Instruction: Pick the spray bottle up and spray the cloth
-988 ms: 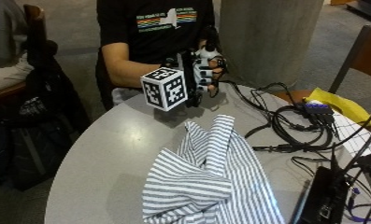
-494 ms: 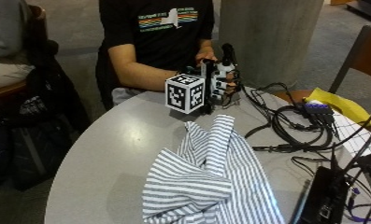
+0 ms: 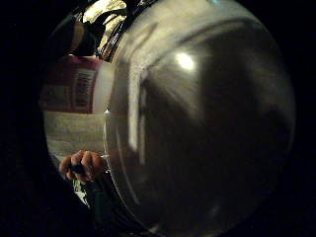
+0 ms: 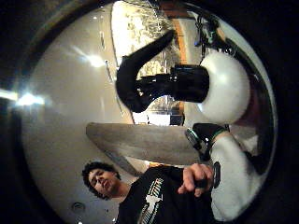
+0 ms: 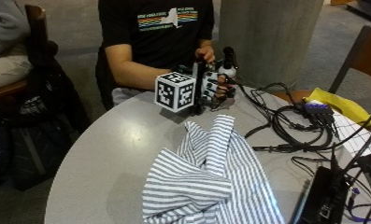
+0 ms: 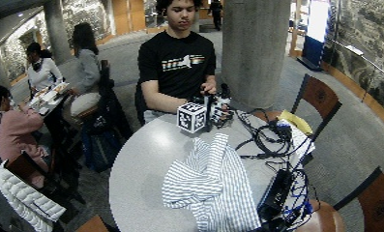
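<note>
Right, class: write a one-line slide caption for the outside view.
Gloved right hand grips the spray bottle beside the striped cloth on the table.

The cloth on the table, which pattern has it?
Grey and white stripes on the cloth, clearest in the outside view.

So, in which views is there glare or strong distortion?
Little finger side palm view: the spray bottle, very close, fills the picture with one bright glare spot. Thumb side palm view: strongly curved, with ceiling glare behind the black nozzle. Outside view: soft sheen on the table beside the striped cloth.
</note>
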